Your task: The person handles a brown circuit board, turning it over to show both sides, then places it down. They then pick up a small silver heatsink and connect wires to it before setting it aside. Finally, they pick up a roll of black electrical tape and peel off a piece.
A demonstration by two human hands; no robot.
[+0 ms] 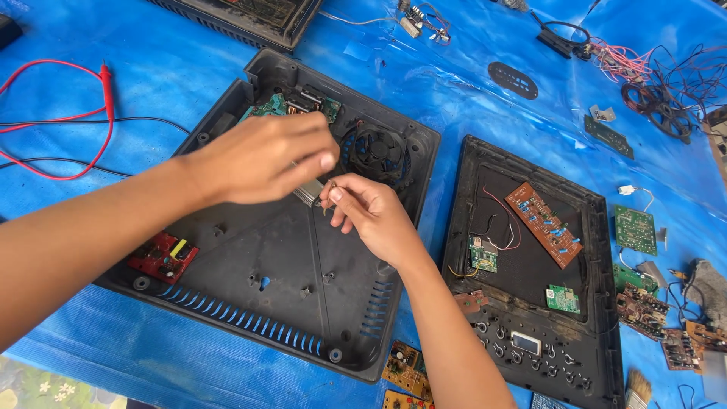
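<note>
My left hand and my right hand meet over an open black plastic housing. Together they pinch a small silvery metal part, held just above the housing floor. The left hand's fingers close on it from above, the right hand's thumb and forefinger from the right. Inside the housing a green circuit board sits at the far end, a round black fan at the right and a small red board at the near left corner.
A second black panel with a brown board and small green boards lies to the right. Red and black probe leads run at the left. Loose boards, coiled wires and a brush litter the blue sheet.
</note>
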